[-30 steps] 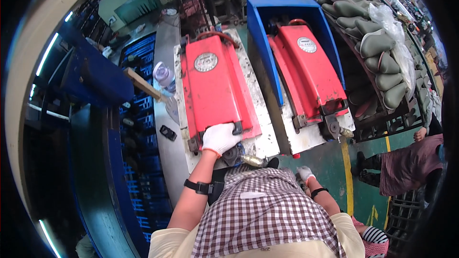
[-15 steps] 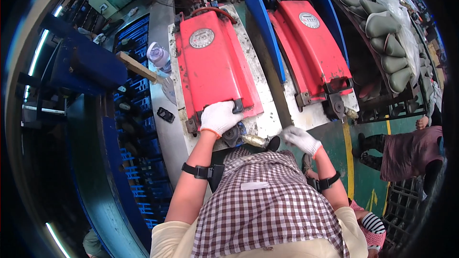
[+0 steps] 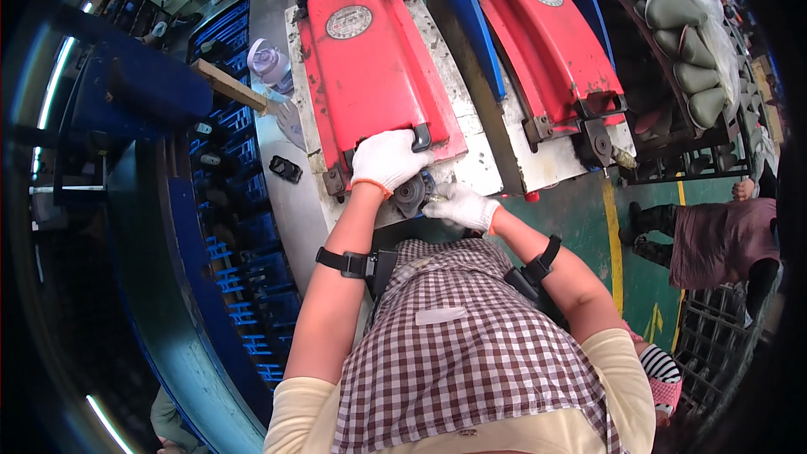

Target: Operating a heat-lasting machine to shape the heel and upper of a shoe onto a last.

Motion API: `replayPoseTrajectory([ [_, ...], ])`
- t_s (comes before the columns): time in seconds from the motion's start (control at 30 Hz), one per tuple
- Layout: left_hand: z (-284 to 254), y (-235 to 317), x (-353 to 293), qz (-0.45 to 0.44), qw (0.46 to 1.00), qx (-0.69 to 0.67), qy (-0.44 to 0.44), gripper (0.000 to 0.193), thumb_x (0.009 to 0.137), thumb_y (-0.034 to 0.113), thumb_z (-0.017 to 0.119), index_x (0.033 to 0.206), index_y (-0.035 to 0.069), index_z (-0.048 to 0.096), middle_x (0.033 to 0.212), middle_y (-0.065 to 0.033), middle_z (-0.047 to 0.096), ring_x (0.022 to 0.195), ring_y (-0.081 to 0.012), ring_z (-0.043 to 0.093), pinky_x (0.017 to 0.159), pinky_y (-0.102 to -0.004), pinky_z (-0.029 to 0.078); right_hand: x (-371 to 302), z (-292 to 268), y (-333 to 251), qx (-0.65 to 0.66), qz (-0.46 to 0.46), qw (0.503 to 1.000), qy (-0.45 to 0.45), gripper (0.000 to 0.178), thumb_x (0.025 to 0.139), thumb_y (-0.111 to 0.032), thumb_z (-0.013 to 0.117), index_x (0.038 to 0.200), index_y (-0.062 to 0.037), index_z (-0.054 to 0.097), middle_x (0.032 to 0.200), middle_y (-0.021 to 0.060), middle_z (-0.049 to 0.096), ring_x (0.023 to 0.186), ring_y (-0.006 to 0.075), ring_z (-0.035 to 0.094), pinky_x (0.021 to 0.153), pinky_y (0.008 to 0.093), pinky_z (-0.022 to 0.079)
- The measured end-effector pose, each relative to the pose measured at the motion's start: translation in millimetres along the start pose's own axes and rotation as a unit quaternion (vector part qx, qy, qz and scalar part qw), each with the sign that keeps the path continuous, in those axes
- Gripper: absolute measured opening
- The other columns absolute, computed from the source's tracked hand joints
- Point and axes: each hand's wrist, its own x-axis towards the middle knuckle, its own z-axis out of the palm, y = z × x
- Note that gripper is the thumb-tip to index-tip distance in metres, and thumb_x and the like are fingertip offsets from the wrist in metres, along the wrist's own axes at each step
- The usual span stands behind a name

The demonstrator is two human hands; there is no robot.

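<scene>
A red lidded machine [image 3: 366, 76] with a round dial-like label lies in front of me on a white, stained base [image 3: 475, 155]. My left hand [image 3: 387, 160], in a white knit glove, is closed over the black handle [image 3: 422, 138] at the lid's near edge. Just below it sits a dark round metal latch [image 3: 409, 193]. My right hand [image 3: 464, 207], gloved alike, is closed at the latch's right side, around the yellowish wrapped lever there. The hand covers most of that lever.
A second red machine [image 3: 546, 42] stands to the right inside a blue guard [image 3: 475, 25]. Left are a black phone-sized object [image 3: 286, 169], a clear purple-tinted bottle [image 3: 269, 63] and a wooden-handled brush [image 3: 227, 84]. Green-grey shoe forms [image 3: 696, 82] fill a rack; a person [image 3: 723, 240] stands at right.
My right hand has moved left from open space to the wrapped lever and closed on it. My left hand keeps to the handle. The view has shifted slightly.
</scene>
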Motion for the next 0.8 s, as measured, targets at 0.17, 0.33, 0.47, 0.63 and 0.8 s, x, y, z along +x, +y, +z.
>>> replayPoseTrajectory([
  [0.17,4,-4,0,0.018,1.0,-0.006,0.016,0.055,0.08,0.056,0.068,0.105,0.008,0.077,0.103,-0.0198,0.075,0.098,-0.0374,0.072,0.088,-0.0473,0.056,-16,62,16,0.393,-0.03,0.915,-0.086,0.036,0.102,-0.043,0.064,0.102,-0.0074,0.055,0.071,0.0009,0.051,0.054,0.0128,0.048,0.047,0.028,0.036],
  [0.33,9,-9,1,0.036,0.999,-0.02,0.016,0.055,0.082,0.058,0.067,0.101,0.007,0.076,0.1,-0.0213,0.074,0.097,-0.038,0.072,0.087,-0.0474,0.055,-16,82,17,0.449,0.084,0.875,-0.159,0.054,0.098,-0.061,0.063,0.116,-0.0111,0.054,0.085,0.0037,0.066,0.067,0.016,0.062,0.059,0.0279,0.049],
  [0.47,0,-12,-6,0.075,0.996,-0.044,0.03,0.052,0.086,0.056,0.065,0.101,0.006,0.075,0.1,-0.0215,0.074,0.097,-0.0384,0.071,0.087,-0.0473,0.053,-3,110,0,0.371,0.088,0.899,-0.214,0.065,0.094,-0.065,0.066,0.127,-0.0103,0.055,0.093,0.008,0.068,0.071,0.014,0.065,0.06,0.0273,0.054],
  [0.63,-50,-5,-31,0.117,0.99,-0.008,0.079,0.045,0.091,0.051,0.061,0.113,0.014,0.073,0.101,-0.0194,0.074,0.1,-0.0389,0.07,0.089,-0.0476,0.053,-26,59,-5,0.029,0.017,0.988,-0.152,0.055,0.096,-0.057,0.066,0.122,-0.0089,0.06,0.086,0.0059,0.067,0.06,0.0117,0.062,0.052,0.0248,0.051],
  [0.8,-124,6,-55,0.188,0.948,-0.056,0.252,0.042,0.09,0.041,0.069,0.122,0.013,0.071,0.106,-0.017,0.075,0.1,-0.0349,0.072,0.089,-0.0427,0.055,-30,4,-55,0.062,-0.151,0.986,-0.015,0.042,0.099,-0.049,0.066,0.113,-0.0099,0.061,0.083,0.0025,0.065,0.063,0.0101,0.062,0.053,0.0263,0.05],
])
